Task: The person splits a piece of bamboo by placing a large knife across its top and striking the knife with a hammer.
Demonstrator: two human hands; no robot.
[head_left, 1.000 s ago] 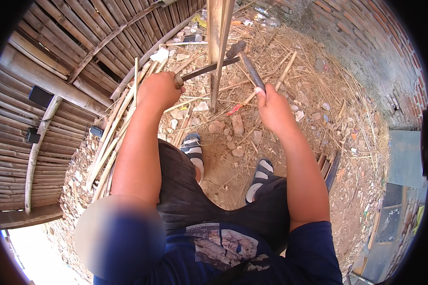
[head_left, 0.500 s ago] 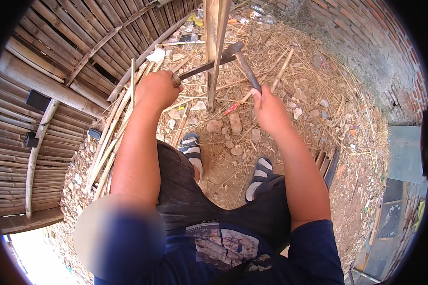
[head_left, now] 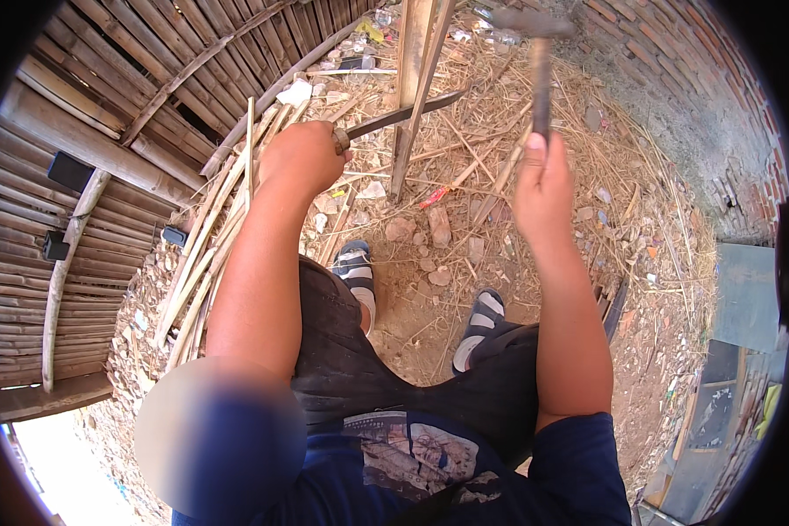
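Note:
My left hand (head_left: 300, 162) is closed around the short handle of a long-bladed knife (head_left: 384, 120). Its dark blade reaches right and lies across an upright piece of split bamboo or wood (head_left: 412, 61), seemingly lodged in the split between its two strips. My right hand (head_left: 545, 184) grips a hammer (head_left: 542, 74) by its dark handle. The hammer head, smeared by motion, is raised to the right of the upright piece, apart from the knife.
Long pale bamboo strips (head_left: 210, 254) lie left of my legs. Straw, stones and scraps cover the ground (head_left: 587, 263). A slatted bamboo wall (head_left: 79, 219) rises on the left, a brick wall (head_left: 684, 79) on the right. My sandalled feet stand below the upright piece.
The hammer has lifted off the blade and swung up and right with my right hand. My left hand, the knife and the upright piece have shifted slightly right.

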